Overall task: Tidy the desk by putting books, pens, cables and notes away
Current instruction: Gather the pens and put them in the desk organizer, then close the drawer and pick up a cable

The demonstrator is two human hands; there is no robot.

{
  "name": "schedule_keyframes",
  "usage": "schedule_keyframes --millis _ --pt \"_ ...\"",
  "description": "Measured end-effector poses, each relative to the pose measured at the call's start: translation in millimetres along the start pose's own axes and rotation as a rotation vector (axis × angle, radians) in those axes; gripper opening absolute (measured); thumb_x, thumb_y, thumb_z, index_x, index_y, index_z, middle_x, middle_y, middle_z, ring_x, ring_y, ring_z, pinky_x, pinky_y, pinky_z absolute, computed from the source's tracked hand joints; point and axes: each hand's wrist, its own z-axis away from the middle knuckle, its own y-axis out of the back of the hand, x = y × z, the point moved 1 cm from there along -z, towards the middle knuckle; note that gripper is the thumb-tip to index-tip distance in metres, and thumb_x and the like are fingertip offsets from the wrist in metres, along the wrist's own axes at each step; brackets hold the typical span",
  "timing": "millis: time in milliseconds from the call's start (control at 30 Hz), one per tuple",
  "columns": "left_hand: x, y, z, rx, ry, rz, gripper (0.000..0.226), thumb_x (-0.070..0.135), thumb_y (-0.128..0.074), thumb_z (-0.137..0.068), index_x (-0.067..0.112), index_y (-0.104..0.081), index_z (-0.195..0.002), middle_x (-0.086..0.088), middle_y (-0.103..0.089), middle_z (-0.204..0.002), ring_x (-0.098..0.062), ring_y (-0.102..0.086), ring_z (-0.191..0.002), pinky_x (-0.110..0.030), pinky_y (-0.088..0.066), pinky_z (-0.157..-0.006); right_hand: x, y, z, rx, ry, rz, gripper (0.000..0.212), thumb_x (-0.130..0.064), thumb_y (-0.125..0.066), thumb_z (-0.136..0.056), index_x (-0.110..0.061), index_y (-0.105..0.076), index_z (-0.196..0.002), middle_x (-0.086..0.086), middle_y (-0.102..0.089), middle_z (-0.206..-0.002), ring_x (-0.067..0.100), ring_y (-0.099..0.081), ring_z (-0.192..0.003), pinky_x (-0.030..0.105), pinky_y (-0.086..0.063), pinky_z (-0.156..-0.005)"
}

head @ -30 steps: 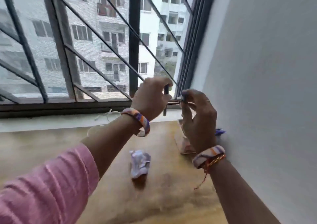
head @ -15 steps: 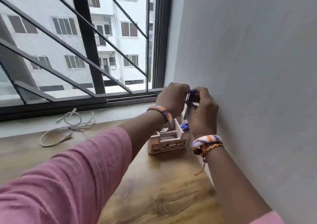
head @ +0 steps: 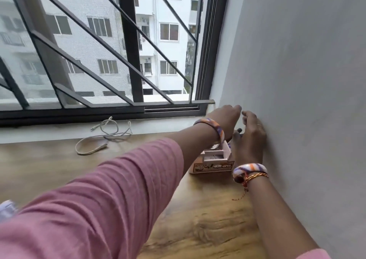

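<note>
Pen (head: 239,130) dropped from raised hands into organiser box (head: 213,164). Left hand (head: 227,120) curled, contents hidden; right hand (head: 248,139) loosened, apparently empty. Cable (head: 103,137) remained on desk (head: 198,219).

The desk (head: 208,219) under the hands looked like smooth brown wood with a slight shine. The wall (head: 307,80) beside the right hand (head: 248,139) was matt grey. The sleeve (head: 99,199) was soft pink cloth.
</note>
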Motion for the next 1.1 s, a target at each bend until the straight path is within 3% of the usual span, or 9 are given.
schedule_keyframes --millis 233,333,467,533,667,767,867,933,1100 --pt "-22.0 11.8 82.1 0.084 0.024 -0.051 0.035 0.014 -0.054 -0.087 0.016 -0.056 -0.122 -0.008 -0.057 -0.119 -0.029 -0.054 -0.110 -0.036 -0.049 -0.079 -32.6 1.1 38.2 0.030 0.147 -0.059 0.037 0.011 -0.059 -0.078 0.004 -0.056 -0.114 0.025 -0.059 -0.113 0.038 -0.056 -0.104 0.025 -0.037 -0.085" --pt "-41.4 9.7 133.8 0.129 0.079 -0.043 0.039 0.009 -0.053 -0.082 0.020 -0.055 -0.120 -0.003 -0.058 -0.119 -0.028 -0.054 -0.108 -0.039 -0.051 -0.076 -65.3 -16.0 79.2 -0.089 0.312 -0.127 0.037 0.011 -0.055 -0.073 0.006 -0.056 -0.109 0.024 -0.060 -0.105 0.033 -0.054 -0.099 0.028 -0.036 -0.087" --pt "-74.0 11.8 209.7 0.097 0.251 -0.072 0.037 0.011 -0.056 -0.081 0.022 -0.056 -0.116 0.002 -0.056 -0.119 -0.023 -0.052 -0.108 -0.034 -0.049 -0.070 -115.7 -38.0 136.6 -0.263 0.320 -0.303 0.052 0.018 -0.056 -0.065 0.005 -0.053 -0.115 0.022 -0.059 -0.108 0.022 -0.049 -0.100 0.011 -0.032 -0.090" --pt "-93.2 15.4 249.7 0.117 0.310 -0.097 0.037 0.013 -0.055 -0.082 0.024 -0.055 -0.117 0.005 -0.054 -0.120 -0.021 -0.051 -0.110 -0.031 -0.044 -0.068 -144.5 -46.0 164.8 -0.314 0.352 -0.329 0.057 0.018 -0.053 -0.062 0.002 -0.051 -0.117 0.021 -0.060 -0.109 0.022 -0.052 -0.098 0.015 -0.035 -0.089" --pt "-123.5 26.9 329.9 0.157 0.409 -0.070 0.037 0.018 -0.052 -0.085 0.025 -0.053 -0.122 0.010 -0.052 -0.125 -0.018 -0.050 -0.115 -0.038 -0.049 -0.082 -195.1 -53.9 218.2 -0.450 0.413 -0.350 0.062 0.020 -0.058 -0.060 -0.002 -0.051 -0.117 0.017 -0.060 -0.112 0.021 -0.053 -0.100 0.017 -0.034 -0.089" --pt "-139.5 32.3 394.4 0.190 0.501 -0.107 0.034 0.027 -0.051 -0.088 0.029 -0.053 -0.122 0.015 -0.051 -0.128 -0.015 -0.048 -0.119 -0.039 -0.045 -0.092 -230.1 -53.6 259.3 -0.560 0.439 -0.406 0.061 0.012 -0.056 -0.069 -0.015 -0.042 -0.122 0.013 -0.056 -0.120 0.019 -0.047 -0.108 0.026 -0.035 -0.089" --pt "-154.3 40.7 462.4 0.245 0.549 -0.066 0.031 0.032 -0.046 -0.083 0.027 -0.061 -0.110 0.006 -0.062 -0.114 -0.022 -0.062 -0.103 -0.037 -0.055 -0.073 -266.5 -54.9 306.2 -0.619 0.529 -0.445 0.054 0.004 -0.054 -0.078 -0.016 -0.037 -0.126 0.012 -0.052 -0.127 0.020 -0.047 -0.118 0.024 -0.041 -0.091" --pt "-168.6 44.0 504.9 0.232 0.614 -0.054 0.032 0.031 -0.051 -0.085 0.026 -0.060 -0.115 0.006 -0.060 -0.119 -0.020 -0.059 -0.108 -0.035 -0.053 -0.078 -290.0 -56.5 336.5 -0.683 0.572 -0.409 0.048 -0.008 -0.046 -0.081 -0.016 -0.037 -0.127 0.010 -0.050 -0.129 0.025 -0.049 -0.119 0.029 -0.047 -0.089" --pt "-210.8 50.5 609.1 0.124 0.773 -0.083 0.038 0.034 -0.048 -0.092 0.031 -0.046 -0.130 0.012 -0.046 -0.133 -0.013 -0.044 -0.123 -0.028 -0.041 -0.091 -350.9 -69.4 422.7 -0.877 0.553 -0.279 0.055 -0.020 -0.049 -0.079 -0.013 -0.036 -0.133 0.012 -0.049 -0.133 0.016 -0.041 -0.121 0.017 -0.028 -0.099"
